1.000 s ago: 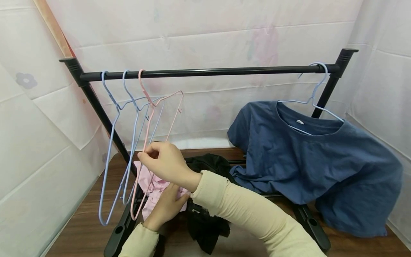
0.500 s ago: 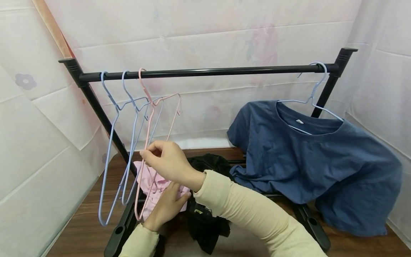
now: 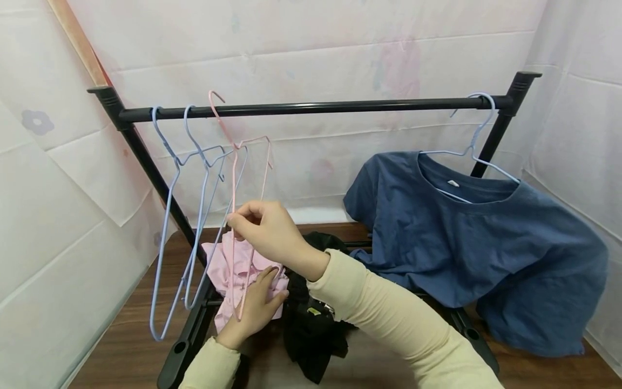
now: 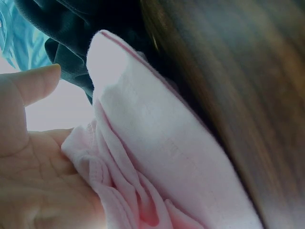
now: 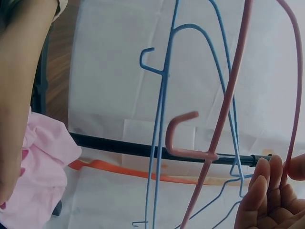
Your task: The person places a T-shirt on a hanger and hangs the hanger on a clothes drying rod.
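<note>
My right hand (image 3: 279,232) pinches one side of a pink wire clothes hanger (image 3: 234,181) between thumb and fingers, as the right wrist view also shows. The hanger's hook is raised above the black rail (image 3: 335,108) and no longer bears on it. Lower down, my left hand (image 3: 257,308) lies against a crumpled pink garment (image 3: 225,265), partly behind the hanger's bottom end. In the left wrist view the thumb of the left hand (image 4: 43,176) stands away from the pink cloth (image 4: 143,119); its other fingers are mostly hidden by the cloth.
Two blue hangers (image 3: 167,210) hang at the rail's left end. A blue T-shirt (image 3: 466,243) on a blue hanger hangs at the right end. Black cloth (image 3: 311,335) lies beside the pink garment, above the brown wooden surface (image 3: 116,329). White sheets surround the rack.
My right hand has moved the pink hanger to the right and upward, lifting its hook off the rail. The left hand stays nearly in place on the pink garment.
</note>
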Demonstrator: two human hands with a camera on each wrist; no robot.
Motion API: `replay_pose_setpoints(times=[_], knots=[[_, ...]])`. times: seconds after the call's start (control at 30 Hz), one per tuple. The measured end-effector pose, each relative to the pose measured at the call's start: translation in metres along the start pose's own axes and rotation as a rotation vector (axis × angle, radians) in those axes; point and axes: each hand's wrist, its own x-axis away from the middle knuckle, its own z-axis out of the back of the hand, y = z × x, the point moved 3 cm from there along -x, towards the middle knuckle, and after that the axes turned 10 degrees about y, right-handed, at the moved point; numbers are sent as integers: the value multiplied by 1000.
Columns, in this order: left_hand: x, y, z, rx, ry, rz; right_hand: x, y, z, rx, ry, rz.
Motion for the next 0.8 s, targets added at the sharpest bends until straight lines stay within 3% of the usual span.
replay_pose_setpoints(times=[0.13, 0.33, 0.4, 0.57, 0.63, 0.8], knots=[[0, 1, 2, 21, -2, 27, 0, -2, 7, -21, 11, -3], [1, -1, 2, 69, -69, 125, 2, -5, 17, -70, 20, -8], [1, -1, 2, 65, -71, 123, 3, -5, 20, -93, 17, -15], [1, -2, 2, 4, -31, 29, 5, -5, 31, -119, 15, -34], [1, -3, 1, -11, -36, 33, 6, -4, 35, -122, 12, -46], [1, -4, 1, -11, -93, 116, 8, -5, 46, -155, -1, -92]])
